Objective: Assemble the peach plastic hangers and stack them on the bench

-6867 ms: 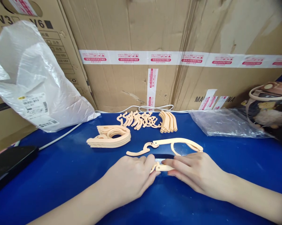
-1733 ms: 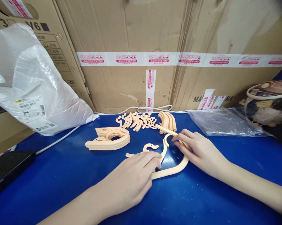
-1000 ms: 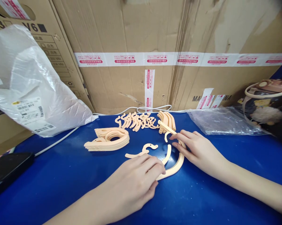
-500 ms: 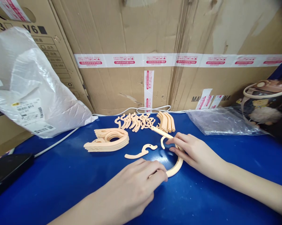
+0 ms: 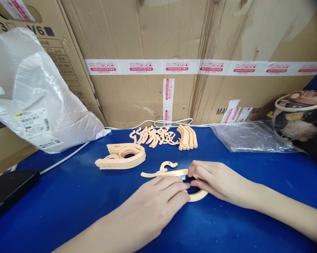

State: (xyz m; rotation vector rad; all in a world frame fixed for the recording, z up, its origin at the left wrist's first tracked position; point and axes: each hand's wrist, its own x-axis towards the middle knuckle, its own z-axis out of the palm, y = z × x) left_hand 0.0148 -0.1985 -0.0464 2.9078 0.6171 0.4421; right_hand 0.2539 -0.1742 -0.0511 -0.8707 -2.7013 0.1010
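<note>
Where the left hand (image 5: 162, 200) nears the right hand (image 5: 217, 181): a curved beige piece (image 5: 199, 196) lies low over the blue bench (image 5: 76, 207), its bend showing below the right hand's thumb.

Left-hand grip: narrow, fingers curled together over the left part of the piece; what its thumb does underneath is hidden.

Right-hand grip: a narrow pinch, with fingers above and thumb below, at the right end of a straight beige strip (image 5: 175, 173) (it looks like part of the same piece, though the joint is covered).

Loose hook: one beige hook (image 5: 157, 174) lies just beyond the left hand; the strip passes in front of its right part, and whether they touch I cannot tell.

Stack at the left: folded beige pieces (image 5: 126, 161) sit piled flat, well apart from both hands.

Back of the bench: a row of small hooks (image 5: 153, 137) lies beside a bundle of curved bars (image 5: 187, 137), in front of a cardboard box (image 5: 137, 95).

Step in hand: by my judgement, the strip is being lined up with or folded against the curve; which of these, the covered joint does not settle.

Next move calls for: a steady left hold on the curve, it seems, with light, even pressure from the right pinch, and care not to snag the loose hook.
</note>
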